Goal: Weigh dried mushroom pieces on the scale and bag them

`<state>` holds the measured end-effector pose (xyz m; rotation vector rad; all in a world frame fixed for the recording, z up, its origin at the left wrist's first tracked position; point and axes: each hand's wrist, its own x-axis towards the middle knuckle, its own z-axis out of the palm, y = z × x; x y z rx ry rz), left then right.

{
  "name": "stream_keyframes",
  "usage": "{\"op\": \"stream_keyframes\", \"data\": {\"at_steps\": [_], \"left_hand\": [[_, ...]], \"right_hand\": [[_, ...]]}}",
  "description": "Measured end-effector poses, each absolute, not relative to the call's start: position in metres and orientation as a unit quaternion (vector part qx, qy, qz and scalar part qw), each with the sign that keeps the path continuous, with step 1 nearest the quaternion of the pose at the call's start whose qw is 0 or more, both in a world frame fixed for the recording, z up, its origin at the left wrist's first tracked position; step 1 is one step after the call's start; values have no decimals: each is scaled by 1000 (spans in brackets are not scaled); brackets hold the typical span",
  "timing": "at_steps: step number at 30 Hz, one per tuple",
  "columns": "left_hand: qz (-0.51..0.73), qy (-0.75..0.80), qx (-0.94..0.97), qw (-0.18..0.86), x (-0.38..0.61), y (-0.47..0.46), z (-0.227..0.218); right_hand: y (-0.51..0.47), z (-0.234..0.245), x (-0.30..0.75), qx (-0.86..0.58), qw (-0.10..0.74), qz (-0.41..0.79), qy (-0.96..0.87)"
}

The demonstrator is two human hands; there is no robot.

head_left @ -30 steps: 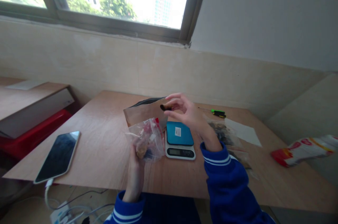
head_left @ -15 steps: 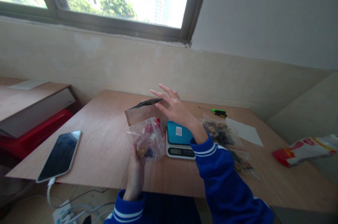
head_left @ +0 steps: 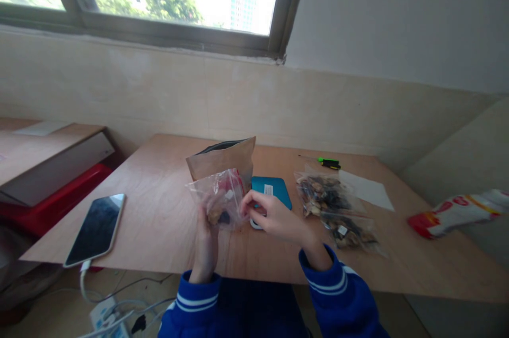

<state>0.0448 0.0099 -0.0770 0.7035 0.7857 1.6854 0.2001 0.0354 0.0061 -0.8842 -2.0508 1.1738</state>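
Clear plastic bag (head_left: pixel 219 199) is right in front of me, its long side going left to right. My left hand (head_left: pixel 205 248) is closed around its bottom. My right hand (head_left: pixel 274 219) comes from the right, half closed, and its fingers (head_left: pixel 244 209) pinch the bag's right side. Behind the bag stands a brown paper pouch (head_left: pixel 221 160). A teal scale (head_left: pixel 271 190) sits just right of it. Farther right lie two bags of dried bits (head_left: pixel 320 195).

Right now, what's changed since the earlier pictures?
The right hand moved down from above the kraft pouch to the clear bag, its fingers now at the bag's edge. The left hand still holds the bag; the scale, pouch and phone stayed put.
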Motion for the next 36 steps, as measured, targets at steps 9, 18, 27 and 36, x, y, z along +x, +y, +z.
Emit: {"op": "stream_keyframes", "data": {"at_steps": [9, 18, 27, 36], "left_hand": [[684, 443, 374, 444, 54, 14, -67], [715, 479, 346, 374, 62, 26, -68], [723, 483, 328, 370, 62, 28, -70], [724, 498, 314, 360, 60, 25, -74]], "right_hand": [[21, -20, 176, -401, 309, 333, -796], [29, -52, 164, -364, 338, 315, -809], [22, -55, 164, -373, 335, 360, -787], [26, -45, 168, -320, 298, 402, -805]]}}
